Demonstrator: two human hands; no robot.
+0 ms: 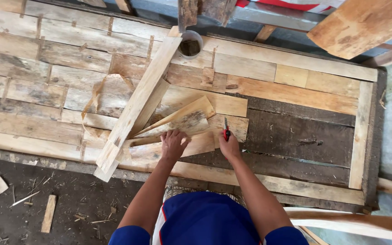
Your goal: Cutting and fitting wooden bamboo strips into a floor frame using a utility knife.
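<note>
Left hand point(173, 144) spread flat on wood offcut point(184, 122), right hand point(229, 146) apparently gripping red-handled tool point(226, 130), arms outstretched.

This is a rough woodworking place: a bench point(296, 136) made of old planks, loose boards point(137, 106), and wood chips point(32, 197) on the dirt floor point(69, 199).

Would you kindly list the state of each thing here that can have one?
left hand: fingers spread, pressing flat on a wood piece.
right hand: closed around a red pen, tip on the wood.
long plank: lying slanted across the other pieces.
cup: upright, open-topped.
worktable: covered in patched boards.
</note>
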